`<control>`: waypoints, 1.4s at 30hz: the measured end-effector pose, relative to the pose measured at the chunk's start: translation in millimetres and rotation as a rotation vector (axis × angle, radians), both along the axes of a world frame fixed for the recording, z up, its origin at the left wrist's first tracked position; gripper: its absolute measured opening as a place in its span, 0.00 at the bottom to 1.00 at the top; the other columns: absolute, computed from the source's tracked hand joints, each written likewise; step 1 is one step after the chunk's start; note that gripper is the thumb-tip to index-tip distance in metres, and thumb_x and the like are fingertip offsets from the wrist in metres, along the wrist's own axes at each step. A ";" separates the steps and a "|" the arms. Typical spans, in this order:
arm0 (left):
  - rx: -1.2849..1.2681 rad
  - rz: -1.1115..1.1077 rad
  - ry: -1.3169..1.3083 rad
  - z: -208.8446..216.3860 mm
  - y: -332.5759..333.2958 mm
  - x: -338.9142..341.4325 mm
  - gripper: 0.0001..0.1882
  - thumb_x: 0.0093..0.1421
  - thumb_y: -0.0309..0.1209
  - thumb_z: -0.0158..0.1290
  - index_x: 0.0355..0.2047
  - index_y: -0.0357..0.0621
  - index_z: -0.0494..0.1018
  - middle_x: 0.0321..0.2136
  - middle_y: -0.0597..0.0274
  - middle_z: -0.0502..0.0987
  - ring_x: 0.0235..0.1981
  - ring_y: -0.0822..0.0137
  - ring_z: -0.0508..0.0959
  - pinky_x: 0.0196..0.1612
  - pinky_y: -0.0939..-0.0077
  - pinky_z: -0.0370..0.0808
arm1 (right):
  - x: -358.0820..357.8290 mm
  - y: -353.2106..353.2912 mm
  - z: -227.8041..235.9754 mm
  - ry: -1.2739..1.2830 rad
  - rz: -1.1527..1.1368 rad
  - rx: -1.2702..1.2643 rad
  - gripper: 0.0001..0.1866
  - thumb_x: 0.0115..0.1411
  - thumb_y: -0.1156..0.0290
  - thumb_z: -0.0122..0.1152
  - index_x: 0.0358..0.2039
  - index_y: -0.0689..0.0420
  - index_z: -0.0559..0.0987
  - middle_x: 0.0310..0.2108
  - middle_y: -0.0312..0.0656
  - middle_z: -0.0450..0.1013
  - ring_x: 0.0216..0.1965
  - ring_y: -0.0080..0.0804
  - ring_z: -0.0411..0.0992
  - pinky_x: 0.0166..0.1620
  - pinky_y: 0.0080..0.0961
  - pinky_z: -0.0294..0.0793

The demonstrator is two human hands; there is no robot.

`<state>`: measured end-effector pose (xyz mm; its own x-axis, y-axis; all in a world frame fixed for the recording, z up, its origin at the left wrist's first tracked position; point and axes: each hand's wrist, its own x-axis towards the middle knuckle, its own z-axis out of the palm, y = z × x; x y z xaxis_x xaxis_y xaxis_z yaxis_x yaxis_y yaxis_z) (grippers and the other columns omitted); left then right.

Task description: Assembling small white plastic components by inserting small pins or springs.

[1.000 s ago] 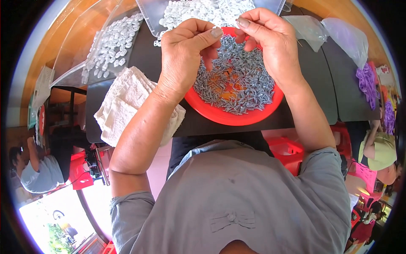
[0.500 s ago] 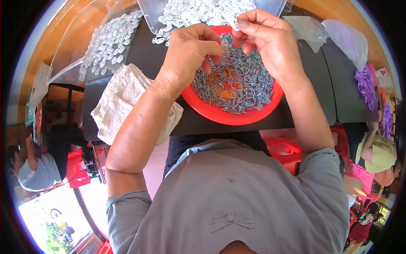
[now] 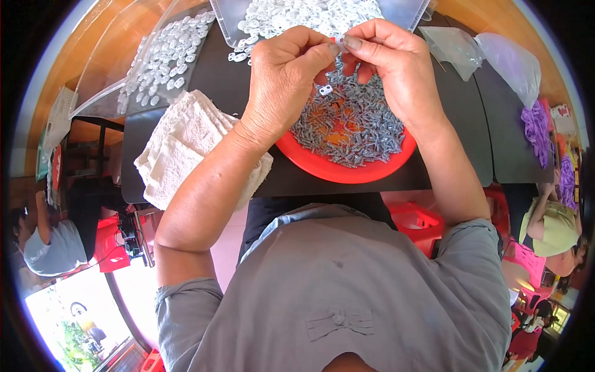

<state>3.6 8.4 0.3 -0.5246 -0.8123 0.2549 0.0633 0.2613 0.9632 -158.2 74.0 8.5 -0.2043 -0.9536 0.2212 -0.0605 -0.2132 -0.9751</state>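
Pinches a small white piece narrowly in right hand fingertips, above the twelve o'clock rim of the red bowl; meets it with left hand fingertips, also narrow, holding what, cannot tell; seems mid-piece, with many grey screw-like parts left in the bowl and loose white pieces at twelve o'clock; cannot tell the pile at ten o'clock as finished or waiting.

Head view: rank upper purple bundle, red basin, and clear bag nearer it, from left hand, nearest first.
1. Red basin: partly beneath the left hand
2. Clear bag: right, past the right hand
3. Upper purple bundle: far right
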 end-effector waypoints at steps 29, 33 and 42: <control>-0.155 -0.066 -0.269 -6.4 -14.2 -1.4 0.07 0.51 0.24 0.58 0.31 0.34 0.79 0.22 0.63 0.78 0.25 0.77 0.73 0.31 0.80 0.72 | -26.5 -3.7 5.3 -0.020 0.025 0.018 0.07 0.59 0.75 0.55 0.37 0.62 0.78 0.28 0.40 0.75 0.30 0.28 0.74 0.32 0.20 0.70; -0.236 -0.172 -0.401 -10.1 -30.1 6.3 0.08 0.50 0.26 0.60 0.30 0.34 0.78 0.22 0.61 0.78 0.25 0.74 0.75 0.31 0.77 0.72 | -21.3 -2.4 15.5 0.106 0.003 0.151 0.02 0.59 0.77 0.60 0.33 0.58 0.79 0.23 0.38 0.73 0.24 0.22 0.71 0.27 0.19 0.70; -0.663 -0.257 -0.591 -26.4 -23.2 -1.7 0.08 0.52 0.25 0.60 0.31 0.34 0.76 0.24 0.58 0.75 0.26 0.69 0.75 0.32 0.75 0.72 | -38.1 -1.3 -4.2 1.093 0.144 0.068 0.06 0.52 0.78 0.55 0.32 0.60 0.78 0.27 0.45 0.74 0.31 0.38 0.74 0.34 0.29 0.70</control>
<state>1.9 -14.8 -26.1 -0.8613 -0.4369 0.2595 -0.2588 0.8166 0.5159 -196.3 72.6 4.2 0.1835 -0.9698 0.1610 -0.8756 -0.2356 -0.4216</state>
